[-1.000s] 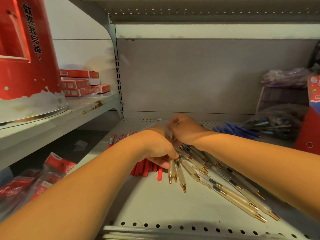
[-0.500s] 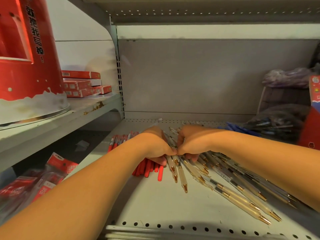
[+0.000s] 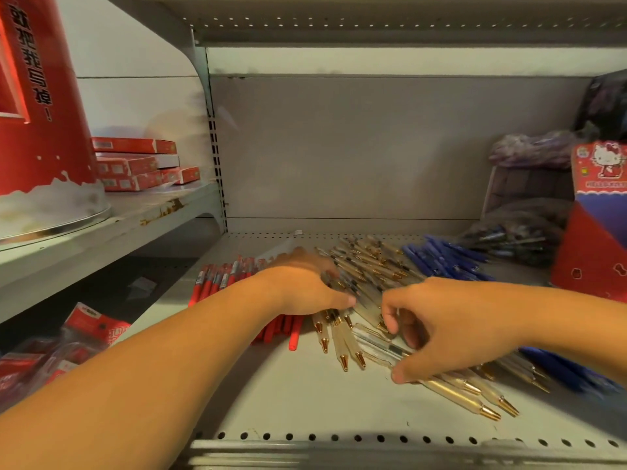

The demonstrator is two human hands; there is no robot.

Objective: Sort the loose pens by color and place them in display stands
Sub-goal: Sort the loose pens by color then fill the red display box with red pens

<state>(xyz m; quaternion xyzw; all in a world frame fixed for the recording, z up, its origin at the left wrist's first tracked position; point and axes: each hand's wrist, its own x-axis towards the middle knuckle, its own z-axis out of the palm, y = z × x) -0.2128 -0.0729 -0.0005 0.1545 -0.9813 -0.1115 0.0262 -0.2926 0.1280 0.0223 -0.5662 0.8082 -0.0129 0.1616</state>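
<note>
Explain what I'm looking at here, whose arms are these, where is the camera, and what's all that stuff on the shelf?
This is one picture from a camera worn on a person's head, looking down at their own bare arms. There is no machine. They reach into a metal shop shelf. On it lie red pens at the left, clear pens with gold tips in the middle and blue pens at the right. The left hand rests flat on the clear pens. The right hand curls its fingers around a few clear ones. A red cardboard box stands at the far right.
</note>
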